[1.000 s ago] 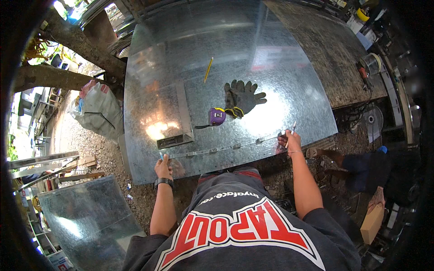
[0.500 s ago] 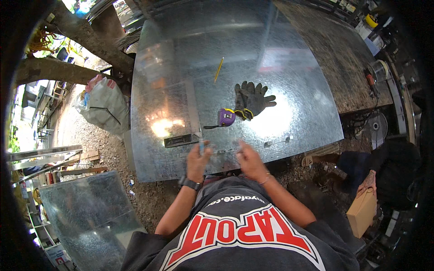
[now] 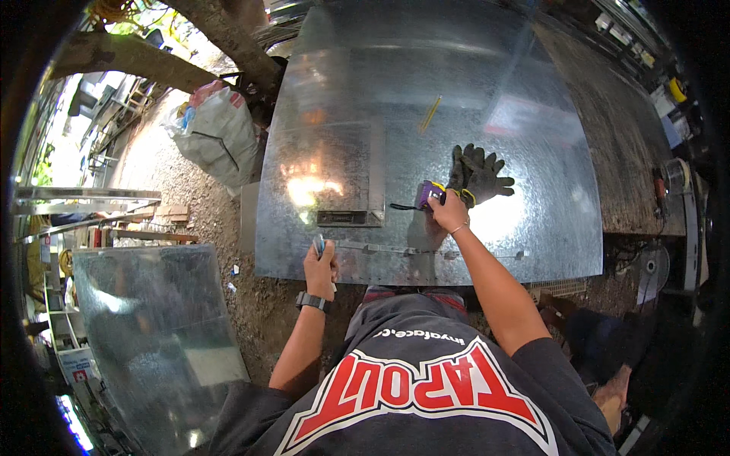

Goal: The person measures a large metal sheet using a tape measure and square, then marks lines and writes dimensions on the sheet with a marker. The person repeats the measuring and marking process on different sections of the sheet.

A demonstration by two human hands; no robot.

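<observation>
My right hand (image 3: 450, 210) reaches over a big galvanized metal sheet (image 3: 433, 68), its fingers closed on a purple and yellow tape measure (image 3: 431, 193) with a black strap. Dark work gloves (image 3: 484, 173) lie just beyond it, partly touching. At the sheet's near left edge, my left hand (image 3: 320, 264) is closed around a small, slim blue-and-pale object (image 3: 318, 245); its kind is unclear. Close by rests a metal square (image 3: 350, 219), its blade pointing away from me. Farther off lies a yellow pencil (image 3: 430, 113). A narrow metal strip (image 3: 372, 248) runs along the near edge.
A dark wooden board (image 3: 620, 144) extends on the right, with a power tool (image 3: 659, 188) on it. On the left are a stuffed white sack (image 3: 220, 140), tree trunks (image 3: 125, 61) and another metal sheet (image 3: 156, 304). A person's arm (image 3: 613, 395) shows at lower right.
My right hand has moved away from me and taken hold of the tape measure. My left hand keeps its small object. The whole view has shifted, so the sheet appears farther right.
</observation>
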